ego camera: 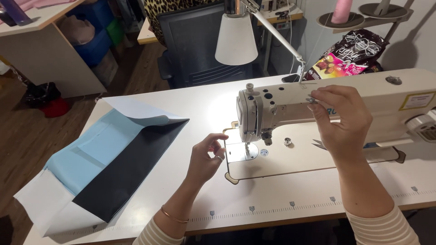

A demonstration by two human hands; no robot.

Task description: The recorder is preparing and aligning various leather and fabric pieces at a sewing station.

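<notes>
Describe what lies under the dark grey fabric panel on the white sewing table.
Under the dark grey fabric panel lies a light blue fabric piece, over white fabric on the white sewing table. How far either extends beneath the grey is covered.

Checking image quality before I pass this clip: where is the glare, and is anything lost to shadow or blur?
Head view: the lamp burns out a white patch on the table beside the sewing machine; the floor and shelves at the upper left sit dim; the dark fabric shows little detail; the left hand and the right hand are sharp.
</notes>
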